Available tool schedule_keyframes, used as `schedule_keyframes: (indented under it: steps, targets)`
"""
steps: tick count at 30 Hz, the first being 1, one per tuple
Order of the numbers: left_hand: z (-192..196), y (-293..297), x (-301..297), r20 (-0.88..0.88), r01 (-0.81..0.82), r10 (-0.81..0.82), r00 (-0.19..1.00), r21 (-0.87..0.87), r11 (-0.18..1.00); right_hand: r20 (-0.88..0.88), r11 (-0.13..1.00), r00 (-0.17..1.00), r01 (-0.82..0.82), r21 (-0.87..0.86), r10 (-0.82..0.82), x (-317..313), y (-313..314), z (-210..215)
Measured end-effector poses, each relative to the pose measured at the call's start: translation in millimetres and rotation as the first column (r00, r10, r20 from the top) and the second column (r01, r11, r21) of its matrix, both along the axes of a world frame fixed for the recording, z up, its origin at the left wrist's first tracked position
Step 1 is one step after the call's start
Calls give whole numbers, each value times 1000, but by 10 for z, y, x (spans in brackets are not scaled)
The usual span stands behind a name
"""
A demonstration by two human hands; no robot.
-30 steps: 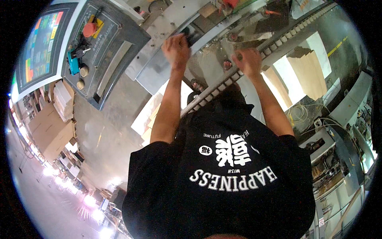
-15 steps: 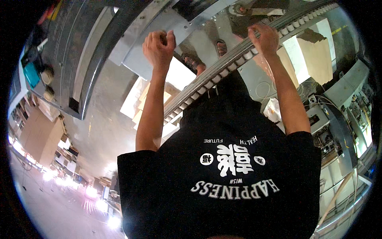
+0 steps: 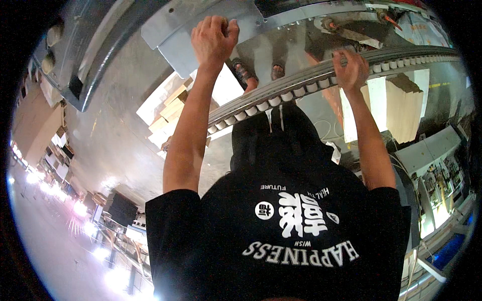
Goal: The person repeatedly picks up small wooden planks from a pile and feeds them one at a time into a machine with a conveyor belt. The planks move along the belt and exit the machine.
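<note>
My left hand [image 3: 215,41] is raised at the upper middle, its fingers curled in and the thumb beside them. It overlaps a grey metal panel [image 3: 175,27]; whether it touches the panel or holds something small cannot be seen. My right hand [image 3: 351,72] is curled, thumb and forefinger bent toward each other, in front of a metal rail with white rollers [image 3: 281,88]. Contact with the rail is unclear, and the inside of that hand is partly hidden. The rail runs slantwise between my arms, across the view of my legs.
Cardboard pieces [image 3: 173,108] lie on the floor left of the rail, with brown and white boards [image 3: 404,108] at right. A dark machine frame [image 3: 90,75] fills the upper left. Opened equipment with exposed parts [image 3: 442,175] stands at right. Bright lights [image 3: 80,208] shine lower left.
The view has turned, so the rail lies flatter. My left hand is higher and slightly right in view; my right hand is lower and right. Both remain curled.
</note>
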State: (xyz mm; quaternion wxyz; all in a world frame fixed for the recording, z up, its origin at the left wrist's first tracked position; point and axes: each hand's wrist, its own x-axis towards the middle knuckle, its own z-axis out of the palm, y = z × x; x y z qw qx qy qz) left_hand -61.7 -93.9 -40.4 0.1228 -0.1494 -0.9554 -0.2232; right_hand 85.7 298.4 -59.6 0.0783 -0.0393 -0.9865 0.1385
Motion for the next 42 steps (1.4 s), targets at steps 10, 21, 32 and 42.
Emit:
schedule_keyframes:
  steps: [10, 21, 32, 42]
  targets:
    - [-256, -163, 33, -65, 22, -20, 998, 30, 999, -114, 997, 993, -41, -64, 33, 36, 86, -175]
    - [-204, -106, -34, -59, 66, -69, 996, -49, 997, -141, 986, 986, 66, -151, -88, 67, -100, 134]
    - [-116, 13, 45, -149, 84, -89, 985, -39, 996, -144, 993, 984, 99, -71, -108, 39, -140, 261]
    - [-145, -52, 51, -4, -204, 205, 979, -137, 969, -186, 980, 982, -12, -201, -26, -18, -137, 231]
